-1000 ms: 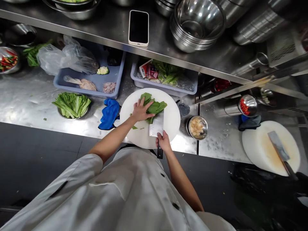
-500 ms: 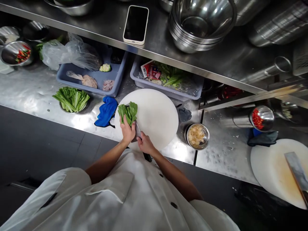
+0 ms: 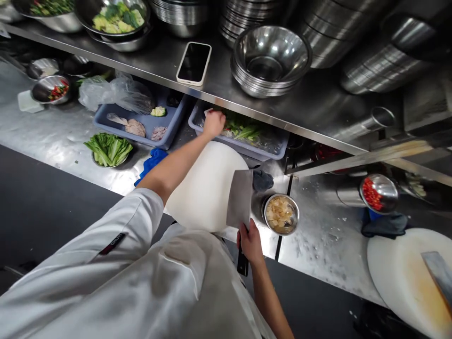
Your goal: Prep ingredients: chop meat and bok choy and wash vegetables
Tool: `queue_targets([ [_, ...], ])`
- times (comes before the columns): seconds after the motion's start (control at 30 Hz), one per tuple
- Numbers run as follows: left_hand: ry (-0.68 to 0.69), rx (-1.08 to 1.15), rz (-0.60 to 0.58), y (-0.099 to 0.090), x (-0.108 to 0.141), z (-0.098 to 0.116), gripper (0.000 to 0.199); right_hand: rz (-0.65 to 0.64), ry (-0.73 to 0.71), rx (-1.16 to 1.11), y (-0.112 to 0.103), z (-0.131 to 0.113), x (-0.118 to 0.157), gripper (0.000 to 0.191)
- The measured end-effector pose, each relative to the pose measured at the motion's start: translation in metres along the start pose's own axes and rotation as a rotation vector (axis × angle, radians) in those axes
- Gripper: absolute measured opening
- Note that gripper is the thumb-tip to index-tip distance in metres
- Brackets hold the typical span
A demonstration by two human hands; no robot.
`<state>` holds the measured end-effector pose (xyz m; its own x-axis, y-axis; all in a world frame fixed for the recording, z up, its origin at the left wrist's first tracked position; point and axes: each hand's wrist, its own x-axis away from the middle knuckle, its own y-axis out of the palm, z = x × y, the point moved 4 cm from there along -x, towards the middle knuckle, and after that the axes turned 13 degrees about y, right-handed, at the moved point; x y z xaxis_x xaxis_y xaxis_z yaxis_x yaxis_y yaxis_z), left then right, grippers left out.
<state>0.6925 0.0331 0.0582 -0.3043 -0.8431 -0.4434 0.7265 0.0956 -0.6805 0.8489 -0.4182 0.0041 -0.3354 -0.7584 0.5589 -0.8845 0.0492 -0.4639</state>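
Observation:
My left hand is over the left end of a blue-grey tray under the shelf, fingers curled down; what they hold, if anything, is hidden. Leafy greens lie in that tray, right of the hand. My right hand grips the black handle of a cleaver, whose wide blade is over the right edge of the round white cutting board. No food shows on the board's visible part. A blue cloth is partly hidden behind my left forearm.
Right of the board are a dark cloth and a bowl of pale slices. A bowl of lettuce stands left. On the shelf are a phone and stacked bowls. Another cleaver lies far right.
My left hand has moved from the board up to the tray, and the greens it held are out of sight. My right hand has shifted right with the cleaver. The camera view has shifted.

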Motion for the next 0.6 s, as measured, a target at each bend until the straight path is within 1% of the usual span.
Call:
queue_targets([
  [0.07, -0.098, 0.061, -0.001, -0.009, 0.065, 0.008, 0.028, 0.099, -0.081, 0.208, -0.004, 0.008, -0.004, 0.03],
  [0.13, -0.205, 0.177, 0.052, -0.024, 0.137, 0.012, 0.029, 0.224, -0.196, 0.43, -0.003, 0.005, -0.009, 0.038],
  [0.17, -0.289, 0.251, 0.088, -0.033, 0.172, 0.01, 0.029, 0.282, -0.24, 0.531, 0.0, 0.001, -0.014, 0.044],
  [0.23, -0.516, 0.479, 0.207, -0.056, 0.236, -0.001, 0.027, 0.357, -0.291, 0.703, 0.01, -0.008, -0.026, 0.052],
  [0.3, -0.66, 0.635, 0.328, -0.084, 0.283, -0.015, 0.022, 0.394, -0.33, 0.849, 0.025, -0.021, -0.041, 0.051],
  [0.33, -0.714, 0.728, 0.383, -0.097, 0.299, -0.021, 0.018, 0.416, -0.359, 0.894, 0.032, -0.028, -0.048, 0.049],
  [0.4, -0.814, 1.009, 0.468, -0.115, 0.319, -0.029, 0.016, 0.464, -0.46, 0.89, 0.05, -0.05, -0.057, 0.043],
  [0.43, -0.869, 1.208, 0.495, -0.118, 0.323, -0.03, 0.02, 0.456, -0.536, 0.836, 0.061, -0.063, -0.058, 0.041],
  [0.47, -0.92, 1.413, 0.505, -0.118, 0.323, -0.029, 0.026, 0.398, -0.621, 0.756, 0.076, -0.078, -0.057, 0.041],
  [0.5, -0.963, 1.592, 0.489, -0.116, 0.321, -0.027, 0.03, 0.286, -0.702, 0.663, 0.094, -0.093, -0.054, 0.042],
  [0.53, -0.994, 1.724, 0.444, -0.114, 0.318, -0.024, 0.033, 0.137, -0.768, 0.573, 0.115, -0.108, -0.05, 0.045],
  [0.57, -1.015, 1.817, 0.394, -0.111, 0.314, -0.023, 0.034, -0.017, -0.81, 0.495, 0.139, -0.123, -0.045, 0.047],
  [0.6, -1.026, 1.88, 0.359, -0.111, 0.311, -0.023, 0.034, -0.146, -0.818, 0.432, 0.163, -0.137, -0.041, 0.048],
])
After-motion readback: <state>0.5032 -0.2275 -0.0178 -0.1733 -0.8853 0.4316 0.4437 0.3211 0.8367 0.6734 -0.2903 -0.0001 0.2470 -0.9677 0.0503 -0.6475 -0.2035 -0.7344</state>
